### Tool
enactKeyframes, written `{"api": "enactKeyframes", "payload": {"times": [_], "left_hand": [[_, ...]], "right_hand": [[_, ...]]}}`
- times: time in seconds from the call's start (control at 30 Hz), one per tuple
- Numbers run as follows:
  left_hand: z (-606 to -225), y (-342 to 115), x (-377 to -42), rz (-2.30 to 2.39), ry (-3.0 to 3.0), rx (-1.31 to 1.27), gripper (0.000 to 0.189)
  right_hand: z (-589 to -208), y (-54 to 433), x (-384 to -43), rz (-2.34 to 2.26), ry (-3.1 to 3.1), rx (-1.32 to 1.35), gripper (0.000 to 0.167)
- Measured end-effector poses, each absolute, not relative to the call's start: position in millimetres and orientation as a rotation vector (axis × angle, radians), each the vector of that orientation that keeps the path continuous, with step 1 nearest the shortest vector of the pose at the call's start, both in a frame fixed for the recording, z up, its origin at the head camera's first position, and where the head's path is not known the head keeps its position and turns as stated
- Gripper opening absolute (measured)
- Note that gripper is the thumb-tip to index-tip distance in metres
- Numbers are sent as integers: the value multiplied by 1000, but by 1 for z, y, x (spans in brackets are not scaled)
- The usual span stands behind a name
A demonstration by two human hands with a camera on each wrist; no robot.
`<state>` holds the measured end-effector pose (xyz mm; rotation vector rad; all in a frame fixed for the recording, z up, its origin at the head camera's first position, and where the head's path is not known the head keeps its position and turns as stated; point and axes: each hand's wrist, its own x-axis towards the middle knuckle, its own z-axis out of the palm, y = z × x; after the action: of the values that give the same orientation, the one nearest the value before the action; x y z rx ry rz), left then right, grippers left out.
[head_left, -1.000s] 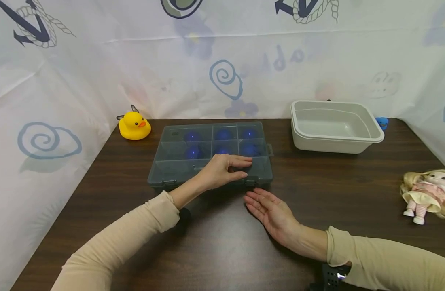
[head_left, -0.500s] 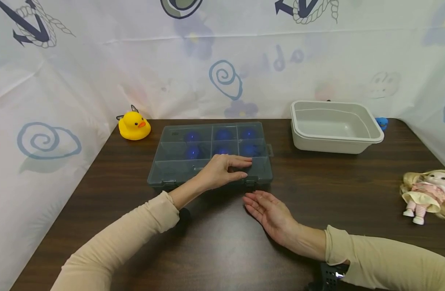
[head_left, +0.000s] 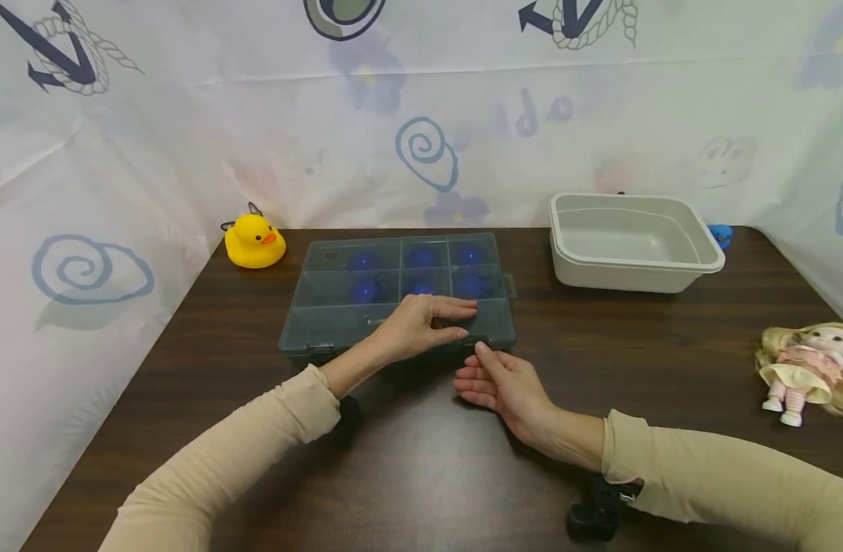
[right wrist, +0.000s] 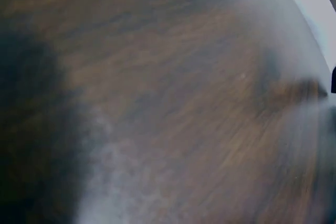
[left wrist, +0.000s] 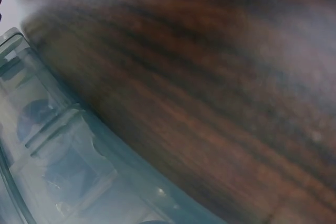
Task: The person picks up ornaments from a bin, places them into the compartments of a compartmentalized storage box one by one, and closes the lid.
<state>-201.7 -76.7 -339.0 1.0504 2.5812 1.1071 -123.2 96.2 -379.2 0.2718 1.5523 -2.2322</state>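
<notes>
A dark translucent compartment box [head_left: 339, 318] stands on the table with its lid down. Several blue balls [head_left: 364, 290] show through the lid in the rear compartments. My left hand [head_left: 411, 326] rests on the front part of the lid with fingers extended to the right. At the box's front right latch, my right hand [head_left: 514, 395] has its palm turned inward, fingers loosely bent and thumb raised to the front edge. Whether the thumb touches the latch is hard to tell. The left wrist view shows a box corner [left wrist: 100, 166]; neither wrist view shows a hand.
A yellow rubber duck [head_left: 254, 241] stands at the back left. Behind and right of the box is a light grey tub [head_left: 631, 280], with a small blue toy [head_left: 721, 234] partly behind it. A doll [head_left: 811, 368] lies at the right on the dark wooden table [head_left: 394, 475].
My right hand has turned, its thumb rising to the front right latch while the other fingers bend beneath. The left hand and the box stay in place.
</notes>
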Motion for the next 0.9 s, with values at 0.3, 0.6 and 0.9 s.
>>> {"api": "enactKeyframes", "payload": {"times": [0.3, 0.6, 0.9], "left_hand": [[-335, -75, -202, 1080, 2597, 1045, 36], [-334, -113, -194, 1201, 2589, 972, 34], [-325, -219, -180, 1132, 2836, 749, 30]], "right_hand": [[-375, 95, -126, -2112, 1627, 218, 46], [-380, 89, -122, -2091, 1630, 159, 42], [-378, 61, -120, -2026, 1638, -8, 35]]}}
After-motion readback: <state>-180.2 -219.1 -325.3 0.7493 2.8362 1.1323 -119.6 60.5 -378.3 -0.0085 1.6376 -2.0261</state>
